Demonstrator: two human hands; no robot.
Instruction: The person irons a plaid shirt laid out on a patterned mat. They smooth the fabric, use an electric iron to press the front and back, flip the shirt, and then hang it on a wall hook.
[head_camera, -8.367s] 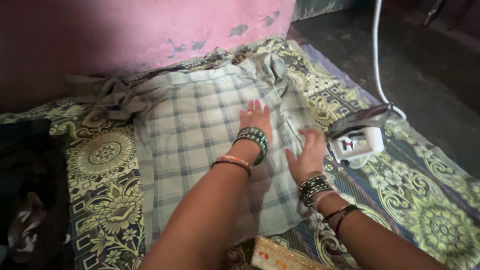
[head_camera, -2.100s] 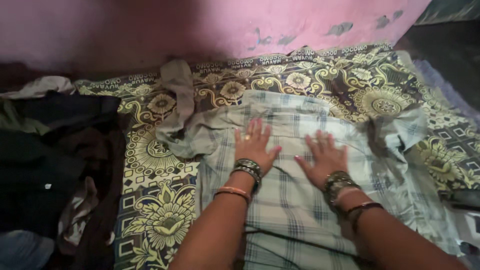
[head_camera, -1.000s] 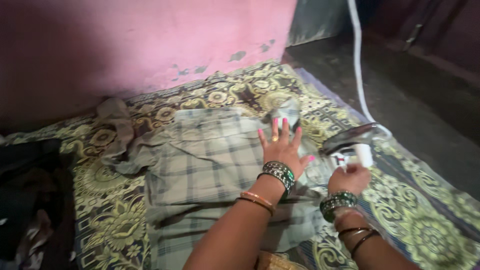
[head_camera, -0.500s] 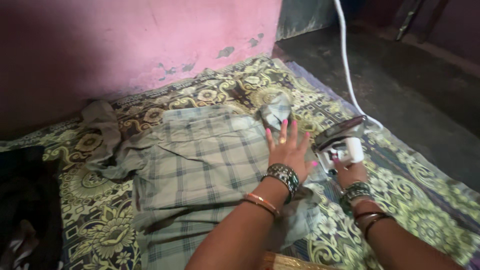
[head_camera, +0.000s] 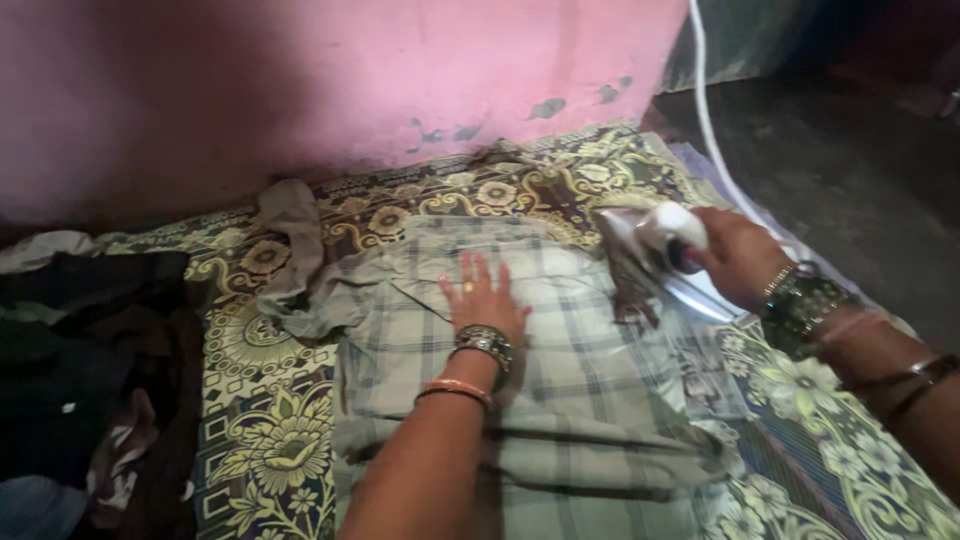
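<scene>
While right hand (head_camera: 735, 255) grip clamps iron (head_camera: 655, 255) | nose points left | left hand (head_camera: 480, 300) flat on shirt (head_camera: 570, 400)

— What is the shirt (head_camera: 560, 400) made of?
— Soft, matt checked cloth, lying on a woven patterned mat (head_camera: 270, 450).
— And the iron (head_camera: 665, 255)?
— Glossy white plastic with a shiny metal sole. The pink wall (head_camera: 330, 80) is rough, chipped plaster.

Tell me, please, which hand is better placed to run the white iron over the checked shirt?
The right hand: it grips the white electric iron at the pale checked cotton shirt's far right edge. The left hand lies flat on the shirt, pinning it.
</scene>
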